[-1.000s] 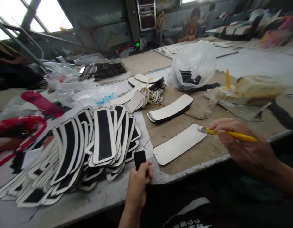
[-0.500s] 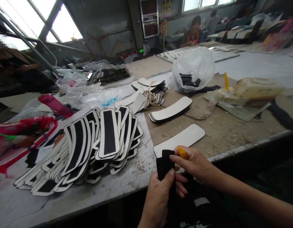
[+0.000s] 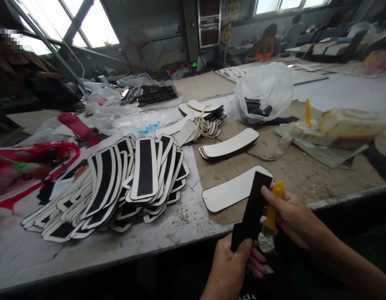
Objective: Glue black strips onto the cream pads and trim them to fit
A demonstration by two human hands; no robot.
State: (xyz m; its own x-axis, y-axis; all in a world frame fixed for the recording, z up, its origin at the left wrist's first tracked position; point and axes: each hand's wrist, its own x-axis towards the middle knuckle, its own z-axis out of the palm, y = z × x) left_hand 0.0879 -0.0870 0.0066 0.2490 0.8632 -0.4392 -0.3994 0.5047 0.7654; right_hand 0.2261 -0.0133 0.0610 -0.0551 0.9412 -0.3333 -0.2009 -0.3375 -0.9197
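Note:
My left hand (image 3: 230,262), low in front of the table edge, is closed around the lower end of some black strips (image 3: 254,204). Between the thumb and fingers of my right hand (image 3: 294,210), the upper end of one strip is pinched. That same hand also grips a yellow-handled brush (image 3: 273,204), its metal collar and whitish, crusted end pointing down. Just beyond the strips, a single white curved piece (image 3: 230,191) lies flat on brown paper, its right part partly covered by them. Behind it rests a small stack of similar white pieces (image 3: 229,143).
A large pile of white-edged pieces with black centres (image 3: 145,166) spreads at left. A tied bundle (image 3: 208,125), a plastic bag (image 3: 261,91) and a glue-stained container (image 3: 352,125) with a yellow stick lie behind. A red bag (image 3: 68,152) is far left. Other people sit further off.
Both hands have shifted right, and the right hand has risen, drawing one black strip upward and lengthwise. The brush has swung into fuller view. More of the white piece shows.

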